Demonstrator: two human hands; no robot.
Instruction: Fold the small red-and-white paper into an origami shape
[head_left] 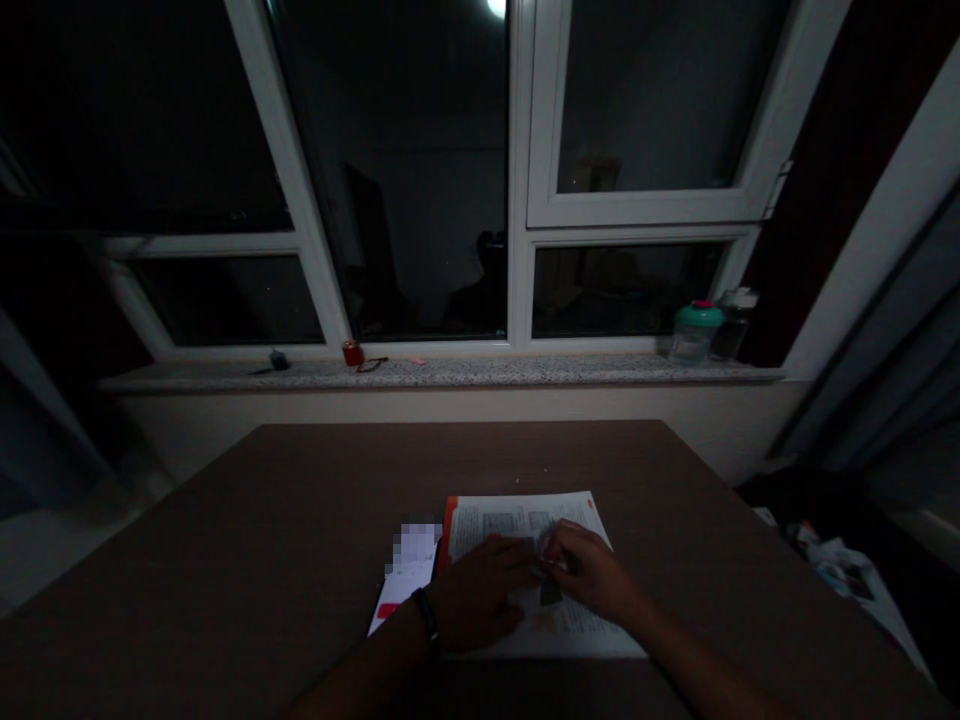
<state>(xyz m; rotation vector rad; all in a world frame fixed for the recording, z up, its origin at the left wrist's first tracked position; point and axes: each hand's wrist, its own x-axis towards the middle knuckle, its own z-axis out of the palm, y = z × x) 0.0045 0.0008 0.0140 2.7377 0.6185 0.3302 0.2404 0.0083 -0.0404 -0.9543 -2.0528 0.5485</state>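
A printed book or magazine (480, 508) with an orange left edge lies on the brown table (300, 500). My left hand (484, 590), with a dark band at the wrist, rests palm down on the page, its fingers spread to the right. My right hand (585, 565) is over the right part of the page, fingers closed in a pinch on something small, pinkish and partly clear, too dim to name. The fingertips of both hands are close together. A lit phone (412, 565) lies left of the book, beside my left forearm.
Beyond the table, a stone windowsill (465, 372) holds a red jar (352, 352), a small dark bottle (278, 359), a teal-lidded bottle (694, 335) and a clear bottle (731, 325). Papers (847, 570) lie off the table's right side.
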